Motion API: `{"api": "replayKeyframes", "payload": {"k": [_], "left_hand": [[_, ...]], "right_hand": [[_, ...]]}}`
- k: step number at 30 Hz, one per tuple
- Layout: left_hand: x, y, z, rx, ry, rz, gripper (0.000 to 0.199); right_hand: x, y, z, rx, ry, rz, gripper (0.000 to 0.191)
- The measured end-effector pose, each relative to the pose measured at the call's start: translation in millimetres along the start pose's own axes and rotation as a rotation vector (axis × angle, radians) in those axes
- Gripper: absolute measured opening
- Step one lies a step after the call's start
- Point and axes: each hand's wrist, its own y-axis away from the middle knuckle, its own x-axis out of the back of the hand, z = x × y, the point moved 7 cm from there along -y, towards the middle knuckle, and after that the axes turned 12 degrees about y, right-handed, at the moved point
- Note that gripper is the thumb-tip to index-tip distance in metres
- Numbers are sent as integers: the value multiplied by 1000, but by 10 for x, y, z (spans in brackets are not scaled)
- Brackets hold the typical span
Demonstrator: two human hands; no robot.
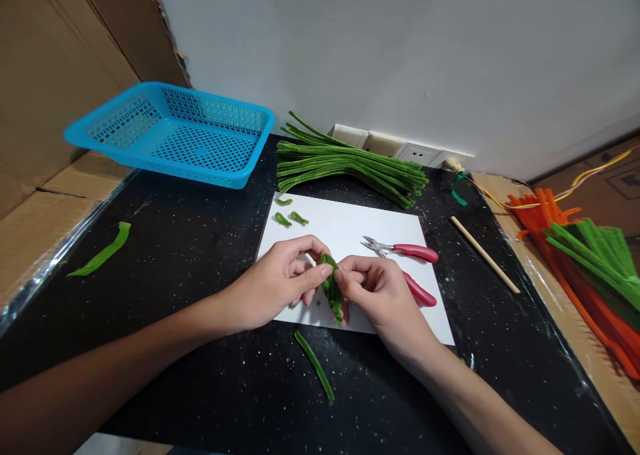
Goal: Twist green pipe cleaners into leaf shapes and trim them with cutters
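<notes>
Between my two hands is a leaf-shaped piece of bent green pipe cleaner [331, 288], held upright over the white sheet [345, 225]. My left hand [277, 278] pinches its upper left side with thumb and forefinger. On its right edge, my right hand [377, 291] is closed with the thumb and fingertips. Red-handled cutting pliers [416, 251] lie spread on the sheet, partly behind my right hand. Small looped green pieces [299, 218] rest at the sheet's upper left, beside a short curved one [283, 201]. A loose cut length of pipe cleaner [315, 367] lies in front of the sheet.
A bundle of green pipe cleaners [345, 165] lies behind the sheet, near wall sockets [417, 153]. At the back left stands a blue basket [200, 168]. A wooden stick [485, 255] and orange pipe cleaners [575, 281] are at right; a green strip [103, 251] lies left.
</notes>
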Motion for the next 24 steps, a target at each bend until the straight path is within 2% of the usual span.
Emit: {"api": "replayKeyframes", "payload": {"k": [11, 20, 24], "left_hand": [[67, -15, 3, -6, -49, 32, 31], [25, -20, 24, 13, -47, -11, 35], [20, -22, 28, 21, -33, -16, 28]], "right_hand": [[14, -13, 0, 40, -39, 42, 35], [-2, -22, 47, 12, -113, -31, 34], [12, -53, 73, 25, -146, -47, 30]]}}
